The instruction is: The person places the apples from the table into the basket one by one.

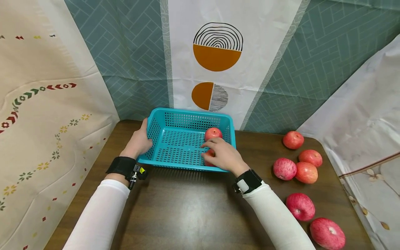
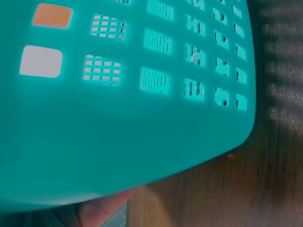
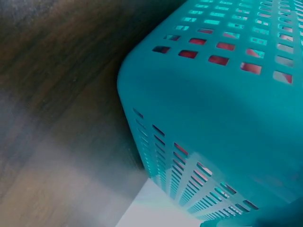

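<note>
On the table [image 1: 187,211], the basket [image 1: 193,113] sits at twelve o'clock. The left hand [image 1: 139,141] grips its nine-o'clock wall, probably steadying it; the right hand [image 1: 227,155] curves over an apple [image 1: 210,152] at its four o'clock, though I cannot tell whether it pinches.

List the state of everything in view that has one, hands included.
Basket: upright, open-topped, mostly empty
Far apple: inside basket, uncovered
Near apple: inside basket, partly hidden by right hand
Loose apples: six, outside basket, on table
Left hand: gripping basket's left side
Right hand: over near apple, grip unclear
</note>
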Tool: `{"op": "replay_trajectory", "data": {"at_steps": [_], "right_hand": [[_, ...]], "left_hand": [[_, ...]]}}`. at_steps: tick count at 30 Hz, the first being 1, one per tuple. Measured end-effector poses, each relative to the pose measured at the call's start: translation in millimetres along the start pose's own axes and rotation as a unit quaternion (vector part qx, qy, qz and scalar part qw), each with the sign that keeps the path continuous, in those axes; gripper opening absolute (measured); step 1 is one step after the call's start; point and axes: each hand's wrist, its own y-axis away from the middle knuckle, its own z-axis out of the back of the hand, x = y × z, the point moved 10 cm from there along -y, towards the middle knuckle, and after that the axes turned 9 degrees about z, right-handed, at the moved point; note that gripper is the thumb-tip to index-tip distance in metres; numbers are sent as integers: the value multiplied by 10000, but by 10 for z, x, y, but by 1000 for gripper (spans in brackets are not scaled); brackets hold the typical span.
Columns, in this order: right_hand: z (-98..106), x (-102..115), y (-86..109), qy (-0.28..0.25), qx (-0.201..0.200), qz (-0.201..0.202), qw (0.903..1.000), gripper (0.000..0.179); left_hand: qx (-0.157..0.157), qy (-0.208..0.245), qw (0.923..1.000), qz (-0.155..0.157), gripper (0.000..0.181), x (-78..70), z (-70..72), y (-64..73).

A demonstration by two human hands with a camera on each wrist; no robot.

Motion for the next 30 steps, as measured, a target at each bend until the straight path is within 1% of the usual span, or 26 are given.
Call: {"op": "replay_trajectory", "data": {"at_steps": [3, 5, 7, 11, 13, 15, 18, 21, 26, 30], "right_hand": [[87, -5, 27, -149, -475, 40, 9988, 31], [169, -14, 61, -252, -906, 39, 9956, 29], [264, -21, 108, -328, -1397, 47, 9896, 29], [442, -15, 235, -292, -2282, 112, 9731, 32], [502, 3, 292, -221, -2567, 200, 9660, 33], [541, 25, 329, -129, -2739, 283, 9613, 33], [567, 46, 344, -68, -2828, 366, 9585, 33], [588, 38, 347, -112, -2821, 305, 9588, 32], [626, -32, 412, -380, -2604, -107, 9647, 33], [647, -86, 532, -708, -2235, -542, 9706, 34]], "left_hand": [[7, -6, 10000, -1, 92, -1, 3, 9], [14, -13, 10000, 16, 92, 2, 5, 13], [2, -45, 10000, 31, 92, 7, 7, 15], [-36, -174, 9998, 32, 91, 6, 9, 16], [-38, -218, 9998, 11, 90, -11, 1, 20], [-39, -240, 9997, -22, 90, -28, -5, 23], [-69, -263, 9996, -11, 91, -28, -7, 20], [-115, -293, 9995, 35, 92, -8, 1, 9], [-113, -279, 9995, 33, 91, -2, 4, 4], [-108, -292, 9995, 36, 91, 4, 12, 1]]}}
